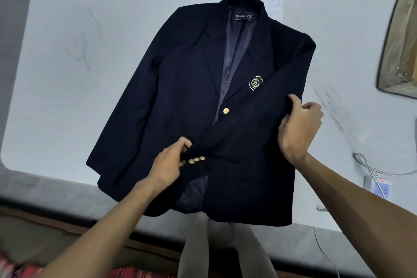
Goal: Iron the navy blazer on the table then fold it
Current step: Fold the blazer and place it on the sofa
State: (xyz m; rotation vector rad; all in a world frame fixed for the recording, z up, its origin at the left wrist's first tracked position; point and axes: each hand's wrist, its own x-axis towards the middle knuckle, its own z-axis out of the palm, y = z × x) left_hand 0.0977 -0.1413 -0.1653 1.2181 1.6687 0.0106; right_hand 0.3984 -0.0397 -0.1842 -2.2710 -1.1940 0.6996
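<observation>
L hand pinches gold-btn cuff | R hand grips matte navy blazer

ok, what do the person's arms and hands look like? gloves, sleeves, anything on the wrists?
Both are bare: left hand, right hand. No gloves, rings, watch or bracelet visible. The arms are uncovered right to the frame edge, so no sleeves show. No markings either.

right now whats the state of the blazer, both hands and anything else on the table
blazer: flat on the table, front up, lining showing at the neck
sleeve: folded across the chest
left hand: pinches the sleeve's cuff by its gold buttons
right hand: grips the folded sleeve
power strip: red light on
</observation>
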